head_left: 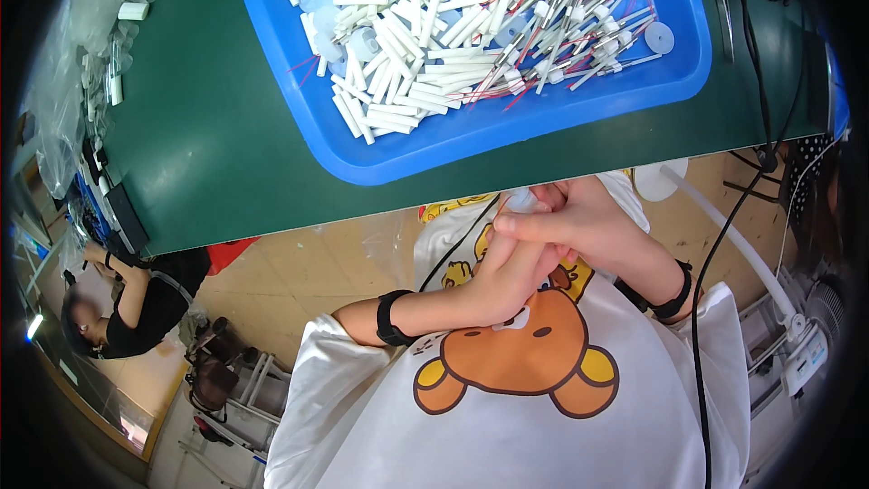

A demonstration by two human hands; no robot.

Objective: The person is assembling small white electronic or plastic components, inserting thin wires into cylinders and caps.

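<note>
Just below the table's front edge, my two hands are closed together in front of my shirt. My right hand (579,222) has its thumb and fingers pinched around a small translucent whitish part (522,201), perhaps a disc like those in the tray. My left hand (518,276) is tucked against the right one, fingers bent and closed; what it grips is hidden. Beyond the hands, a blue tray (371,168) on the table holds many white tubes (398,45), translucent discs (659,37) and thin metal pieces with white blocks and red wires (579,27).
The tray rests on a dark green table (208,127). Clear plastic bags (63,81) lie along its left side. A black cable (715,308) hangs at my right, near a white pole (733,244). Another person (145,303) is at the far left.
</note>
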